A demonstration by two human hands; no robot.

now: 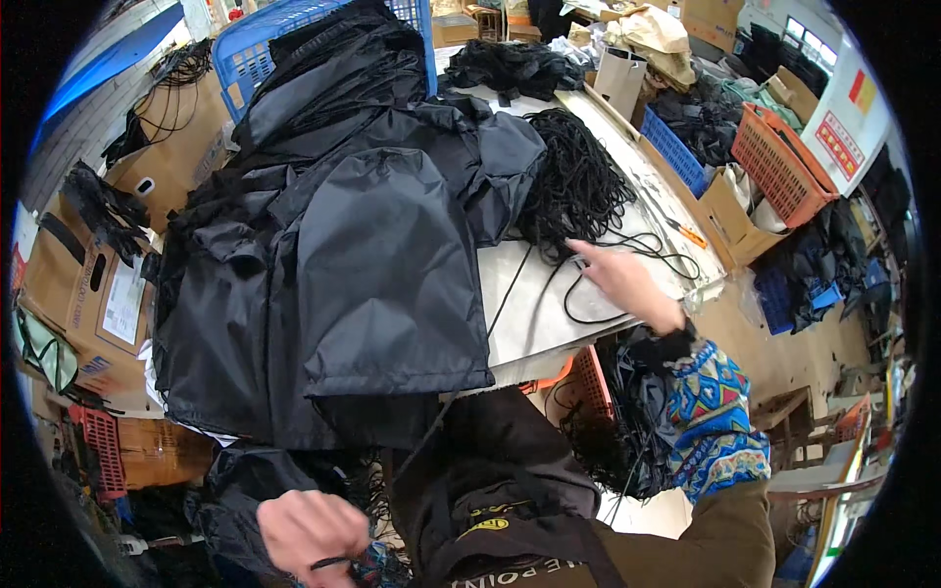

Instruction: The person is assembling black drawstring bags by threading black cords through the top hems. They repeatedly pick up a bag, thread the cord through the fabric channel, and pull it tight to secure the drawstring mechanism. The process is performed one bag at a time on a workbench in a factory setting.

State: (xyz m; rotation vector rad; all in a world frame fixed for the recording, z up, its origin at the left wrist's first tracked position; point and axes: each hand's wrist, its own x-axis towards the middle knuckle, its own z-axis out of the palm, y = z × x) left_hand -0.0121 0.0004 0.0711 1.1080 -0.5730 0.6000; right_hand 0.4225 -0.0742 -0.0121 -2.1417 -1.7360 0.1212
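My right hand (622, 282) reaches to the lower edge of a heap of thin black cords (578, 181) on the table. Its index finger is stretched out, with the fingertip at the cords; the other fingers are partly hidden. My left hand (312, 531) is low in front of me, below the table edge, with its fingers curled closed. What it holds, if anything, is hidden. A black cord (510, 291) runs from the heap over the table edge toward my lap. Left of the heap, a black fabric bag (392, 274) lies flat on other black pieces, its hemmed edge toward me.
Behind the bag, black fabric is stacked against a blue plastic crate (227, 61). An orange-handled cutter (689, 233) lies at the table's right. Cardboard boxes (110, 294) stand on the left. An orange basket (781, 162) and blue crate (673, 149) are beyond the right edge.
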